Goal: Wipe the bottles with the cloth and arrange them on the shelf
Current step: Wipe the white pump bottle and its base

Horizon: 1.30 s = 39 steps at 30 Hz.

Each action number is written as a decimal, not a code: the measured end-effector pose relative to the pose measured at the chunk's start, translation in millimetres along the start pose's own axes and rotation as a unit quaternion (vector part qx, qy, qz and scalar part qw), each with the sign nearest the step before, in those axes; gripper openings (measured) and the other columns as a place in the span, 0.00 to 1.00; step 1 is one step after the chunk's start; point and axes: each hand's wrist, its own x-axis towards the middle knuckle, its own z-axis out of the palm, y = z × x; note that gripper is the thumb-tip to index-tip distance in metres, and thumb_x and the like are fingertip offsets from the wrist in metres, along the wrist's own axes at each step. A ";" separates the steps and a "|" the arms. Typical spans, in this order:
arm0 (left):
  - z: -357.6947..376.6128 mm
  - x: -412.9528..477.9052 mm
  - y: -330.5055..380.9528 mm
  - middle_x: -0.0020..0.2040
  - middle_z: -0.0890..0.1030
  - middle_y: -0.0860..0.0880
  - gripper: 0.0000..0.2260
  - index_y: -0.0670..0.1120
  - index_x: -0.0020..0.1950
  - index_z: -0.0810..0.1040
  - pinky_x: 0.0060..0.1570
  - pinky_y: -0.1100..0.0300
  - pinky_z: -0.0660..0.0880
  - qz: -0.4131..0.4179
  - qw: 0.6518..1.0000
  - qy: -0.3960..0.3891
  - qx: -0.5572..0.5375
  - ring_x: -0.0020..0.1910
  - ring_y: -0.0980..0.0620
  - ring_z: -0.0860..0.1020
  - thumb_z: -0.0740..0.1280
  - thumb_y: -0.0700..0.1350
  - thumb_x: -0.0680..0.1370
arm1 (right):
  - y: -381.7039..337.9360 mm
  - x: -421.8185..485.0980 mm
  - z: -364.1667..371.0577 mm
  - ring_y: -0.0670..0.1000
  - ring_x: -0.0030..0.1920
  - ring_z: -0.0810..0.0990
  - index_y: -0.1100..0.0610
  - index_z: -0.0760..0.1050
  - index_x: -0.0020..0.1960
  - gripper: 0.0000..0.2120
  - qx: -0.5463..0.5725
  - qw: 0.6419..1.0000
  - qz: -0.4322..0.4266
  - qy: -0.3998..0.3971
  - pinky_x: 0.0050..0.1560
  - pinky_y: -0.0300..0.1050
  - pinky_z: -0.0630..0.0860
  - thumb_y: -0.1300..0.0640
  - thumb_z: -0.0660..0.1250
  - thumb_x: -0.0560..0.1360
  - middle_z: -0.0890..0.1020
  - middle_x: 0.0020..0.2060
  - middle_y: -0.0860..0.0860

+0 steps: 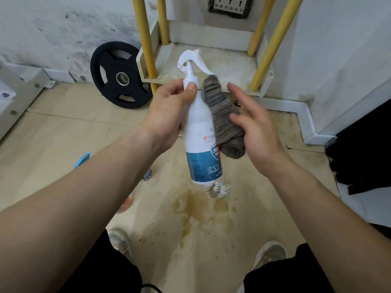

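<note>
Shoes: two pale shoes (269,255) stand on the stained floor (63,132) at the bottom edge, below black trouser legs.
Small bottles: a cluster of little white-capped bottles (219,190) stands on the floor just under the spray bottle's base.
Left hand: the left hand (167,115) is closed around the neck and upper body of the spray bottle, thumb pressed on the neck below the trigger head.
Spray bottle: the white spray bottle (198,132) with a blue lower label is held in the air, nearly upright, trigger head pointing away toward the shelf.
Right hand: the right hand (257,127) presses the cloth against the bottle's right side, fingers stretched out rather than curled.
Cloth: the grey striped cloth (225,121) lies between the right palm and the bottle, touching the bottle's shoulder and label.
Weight plate: a black weight plate (120,76) leans at the left of the shelf.
Shelf: the bottom shelf (230,64), framed by yellow posts (146,39), sits beyond the hands against the wall.
Socket: a wall socket (230,5) shows above the shelf.
</note>
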 end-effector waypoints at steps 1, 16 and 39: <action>0.9 -0.6 -0.6 0.59 0.82 0.34 0.12 0.36 0.64 0.77 0.59 0.40 0.79 -0.009 1.000 0.008 -0.008 0.53 0.39 0.82 0.64 0.42 0.83 | 3.9 -4.0 5.8 0.43 0.68 0.76 0.51 0.71 0.74 0.24 -0.040 0.998 -0.012 -0.040 0.73 0.49 0.71 0.64 0.59 0.80 0.78 0.68 0.47; 12.7 -10.4 -1.4 0.49 0.84 0.37 0.10 0.32 0.59 0.81 0.52 0.47 0.83 -0.068 0.996 0.020 -0.049 0.45 0.42 0.83 0.66 0.36 0.81 | 30.7 -19.5 34.3 0.37 0.73 0.66 0.34 0.57 0.78 0.29 -0.057 0.996 0.012 -0.069 0.76 0.46 0.64 0.47 0.61 0.80 0.67 0.74 0.41; 9.8 -29.0 -13.4 0.57 0.85 0.55 0.11 0.62 0.65 0.78 0.54 0.45 0.81 -0.142 0.972 -0.154 0.109 0.55 0.52 0.84 0.61 0.54 0.84 | 2.3 2.6 6.4 0.49 0.60 0.83 0.52 0.60 0.79 0.41 0.049 0.996 -0.035 0.071 0.49 0.44 0.83 0.68 0.74 0.73 0.76 0.68 0.52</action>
